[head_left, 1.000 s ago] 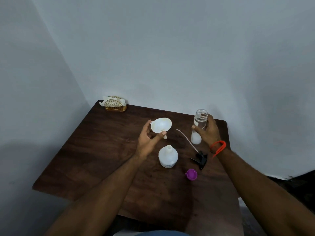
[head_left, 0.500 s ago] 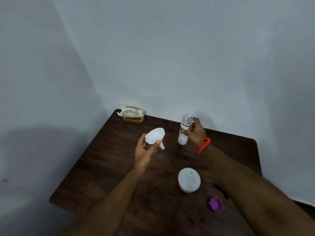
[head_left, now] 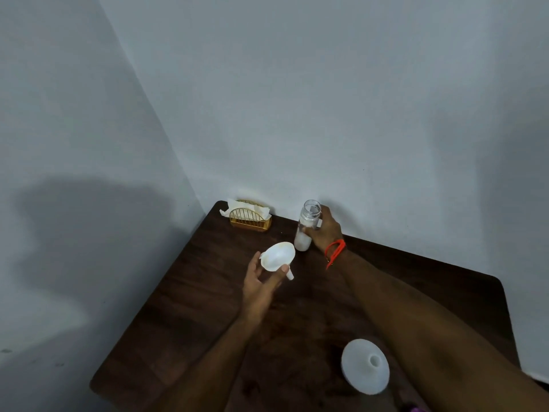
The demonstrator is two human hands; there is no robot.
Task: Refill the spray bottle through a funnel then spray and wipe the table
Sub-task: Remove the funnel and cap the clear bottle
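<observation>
Funnel (head_left: 277, 257) now nearer bottle (head_left: 307, 226).

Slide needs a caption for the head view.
Left hand holds funnel beside open spray bottle gripped by right hand.

The table (head_left: 190, 295) is dark brown with a streaky wood grain. At its far left corner stands a gold wire holder (head_left: 250, 222) with cream-white napkins (head_left: 237, 205). The funnel (head_left: 277, 257) is white, faintly yellowed inside. The bottle (head_left: 307, 226) is clear above and milky white below. A bright orange-red cord (head_left: 335, 251) circles the wrist. Near the front edge sits a white jug (head_left: 364, 365). The walls (head_left: 326, 99) are plain pale grey-blue.
</observation>
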